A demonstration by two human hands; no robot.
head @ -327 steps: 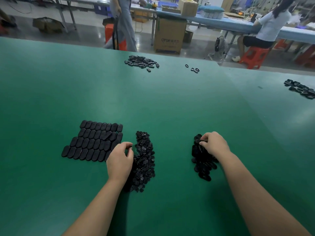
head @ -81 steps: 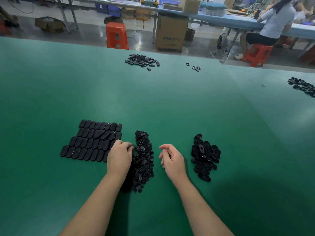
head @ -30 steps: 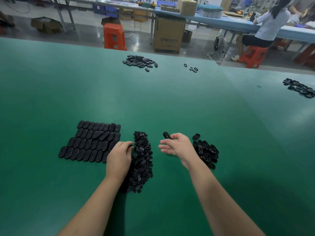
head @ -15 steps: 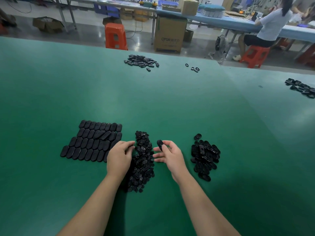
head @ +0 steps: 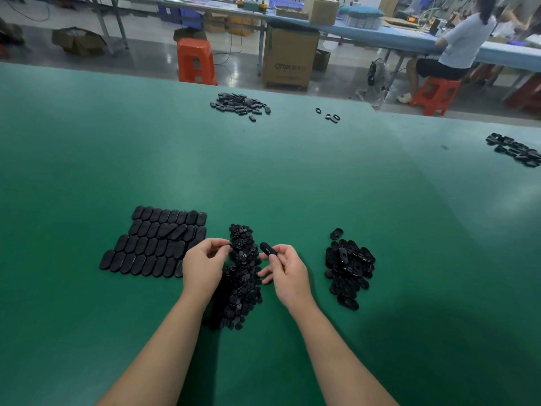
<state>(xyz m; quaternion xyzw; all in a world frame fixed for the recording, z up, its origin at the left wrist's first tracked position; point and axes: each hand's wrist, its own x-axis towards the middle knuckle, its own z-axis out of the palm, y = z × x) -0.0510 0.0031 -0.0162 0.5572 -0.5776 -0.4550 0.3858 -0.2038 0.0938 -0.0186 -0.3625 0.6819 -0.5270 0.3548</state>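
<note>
Green table (head: 263, 171) across nearly the whole view, with a box (head: 289, 54) and an orange stool (head: 194, 63) on the floor beyond its far edge. Near that edge, a far heap (head: 240, 104) of black parts, well apart from the work. Closer in, left of centre, a grid (head: 155, 244) of black ovals laid flat in tight rows, side touching side. Just right of it, a middle heap (head: 243, 288) of small black pieces, long and narrow, lying between the two wrists. Farther right and apart, a right heap (head: 348, 268) of loose oval shells.

Left hand (head: 202, 268) at the middle heap's left edge, fingers curled, thumb and forefinger tips brought together against the pieces — hold on any piece impossible to tell. Right hand (head: 288, 273) just right of the same heap, partly closed, thumb and forefinger pinching one oval (head: 268, 249) by its near end, other fingers loosely spread below. Oval raised over the heap's right edge, tilted up and leftward — near the left fingertips, not touching.
</note>
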